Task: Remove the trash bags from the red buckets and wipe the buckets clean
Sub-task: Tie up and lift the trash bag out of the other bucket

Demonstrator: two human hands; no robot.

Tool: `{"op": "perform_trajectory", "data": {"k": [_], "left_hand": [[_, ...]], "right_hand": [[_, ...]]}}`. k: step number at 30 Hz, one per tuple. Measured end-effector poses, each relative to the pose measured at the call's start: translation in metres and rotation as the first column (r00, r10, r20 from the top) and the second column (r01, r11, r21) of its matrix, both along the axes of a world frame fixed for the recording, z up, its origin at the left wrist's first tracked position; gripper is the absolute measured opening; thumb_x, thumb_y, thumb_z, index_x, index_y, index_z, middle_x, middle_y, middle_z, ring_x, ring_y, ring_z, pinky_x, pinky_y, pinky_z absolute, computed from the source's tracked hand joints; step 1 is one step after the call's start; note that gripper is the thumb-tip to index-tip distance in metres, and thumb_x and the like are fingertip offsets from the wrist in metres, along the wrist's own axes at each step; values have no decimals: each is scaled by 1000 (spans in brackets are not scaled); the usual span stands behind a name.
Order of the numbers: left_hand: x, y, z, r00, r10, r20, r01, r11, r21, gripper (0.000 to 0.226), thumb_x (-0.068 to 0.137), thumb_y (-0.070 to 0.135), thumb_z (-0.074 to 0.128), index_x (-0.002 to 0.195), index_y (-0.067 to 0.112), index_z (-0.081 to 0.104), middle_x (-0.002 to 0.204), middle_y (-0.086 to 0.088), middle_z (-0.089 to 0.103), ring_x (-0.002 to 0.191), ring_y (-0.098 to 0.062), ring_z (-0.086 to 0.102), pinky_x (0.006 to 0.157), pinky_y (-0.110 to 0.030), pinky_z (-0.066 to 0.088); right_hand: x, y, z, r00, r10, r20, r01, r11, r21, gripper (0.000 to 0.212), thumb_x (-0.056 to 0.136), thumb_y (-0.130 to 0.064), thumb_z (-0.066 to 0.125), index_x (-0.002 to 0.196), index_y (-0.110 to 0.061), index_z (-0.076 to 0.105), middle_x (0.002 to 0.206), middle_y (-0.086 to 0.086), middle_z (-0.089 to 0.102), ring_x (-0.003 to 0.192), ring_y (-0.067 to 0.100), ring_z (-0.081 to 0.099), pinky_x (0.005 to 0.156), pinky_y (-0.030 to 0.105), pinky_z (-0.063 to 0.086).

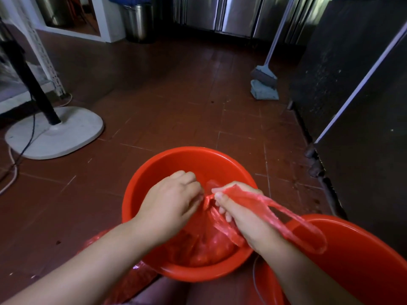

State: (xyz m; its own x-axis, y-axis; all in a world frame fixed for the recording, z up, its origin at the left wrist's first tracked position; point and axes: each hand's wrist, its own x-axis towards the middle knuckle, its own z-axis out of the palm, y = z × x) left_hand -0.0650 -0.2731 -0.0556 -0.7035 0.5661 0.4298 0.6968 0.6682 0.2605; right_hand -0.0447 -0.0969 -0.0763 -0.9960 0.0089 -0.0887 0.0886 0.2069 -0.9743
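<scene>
Two red buckets sit on the brown tiled floor (176, 95): the near bucket (176, 159) straight ahead of the person at about 6 o'clock, and a second bucket (361, 249) just beside it at roughly 4 o'clock, cut off by the frame edge. One red trash bag (209, 245) lies bunched inside the near bucket, its gathered neck rising between two bare hands. More red plastic film (94, 241) spills over the bucket's near-left side at about 7 o'clock — whether it is the same bag, I cannot tell.

The left hand (171, 201) hovers over the bucket's middle, its fingers curled with the tips pinched at the bag's neck. The right hand (240, 210) is closed round the twisted plastic, thumb pressed on top — one long bag handle (308, 234) loops out from that fist toward 4 o'clock and drapes over the rim of the second bucket. The bag's knot sits right between the two sets of fingertips, touching both.

Around the room, one white fan base (66, 133) with a black pole stands at 10 o'clock, cords trailing from it. One steel bin (138, 20) waits at 12 o'clock near a row of steel cabinets (231, 14). One mop (264, 82) with a blue cloth head leans at 1 o'clock, and a dark appliance (352, 84) fills the 3 o'clock side.
</scene>
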Motion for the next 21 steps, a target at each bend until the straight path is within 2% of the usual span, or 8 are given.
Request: {"op": "perform_trajectory", "data": {"k": [2,4,7,14,16,18,20,21], "left_hand": [[0,-6,2,984,-54,-169,31,990,-138,20,80,24,46,73,15,62,71,-1,53,64,-22,51,57,-30,35],[-5,-19,0,960,-121,-251,51,962,-269,19,74,20,45,72,15,64,68,0,53,60,-22,51,52,-31,40],[-8,-38,-14,965,-168,-202,78,919,-387,24,71,19,41,71,16,66,66,1,54,57,-20,53,47,-25,46],[2,-48,-44,990,-97,-100,53,925,-377,25,70,16,39,72,18,63,65,4,54,57,-19,55,38,-24,43],[5,-46,-46,999,-12,-39,-2,943,-334,24,77,19,39,75,19,63,67,4,55,58,-20,57,39,-26,43],[6,-43,-45,988,131,84,-112,972,-205,23,88,22,39,82,18,60,76,3,57,66,-22,59,50,-31,45],[3,-40,-38,908,196,369,-224,974,33,16,94,17,47,80,19,56,78,4,58,73,-20,60,64,-31,45],[3,-39,-30,828,147,541,-301,931,208,19,94,11,50,77,18,55,74,3,60,73,-20,62,67,-31,47]], "right_hand": [[2,3,1,998,-48,-46,43,994,-102,11,89,-16,63,83,-18,72,60,3,60,43,7,46,47,20,38],[7,12,-2,991,-114,-76,98,977,-187,11,85,-10,66,75,-13,70,56,2,58,47,8,47,44,18,38],[11,19,-15,994,-112,-4,109,972,-206,12,86,-4,63,74,-3,64,53,2,54,42,7,43,37,17,31],[13,12,-36,973,-179,145,206,960,-192,11,87,-2,62,76,-1,64,52,0,56,42,6,45,37,17,33],[10,9,-33,959,-215,183,251,946,-207,13,86,-3,63,74,-3,66,54,3,58,43,8,47,38,18,35],[5,5,-23,955,-229,188,274,924,-265,13,86,-1,63,73,-4,66,57,6,59,44,9,50,40,17,39],[0,1,-7,961,-219,171,266,901,-343,13,86,0,61,75,-4,66,58,7,59,46,7,52,41,15,40],[-1,-1,3,966,-206,158,252,891,-379,13,87,1,60,76,-4,66,58,7,60,46,7,53,42,15,41]]}}
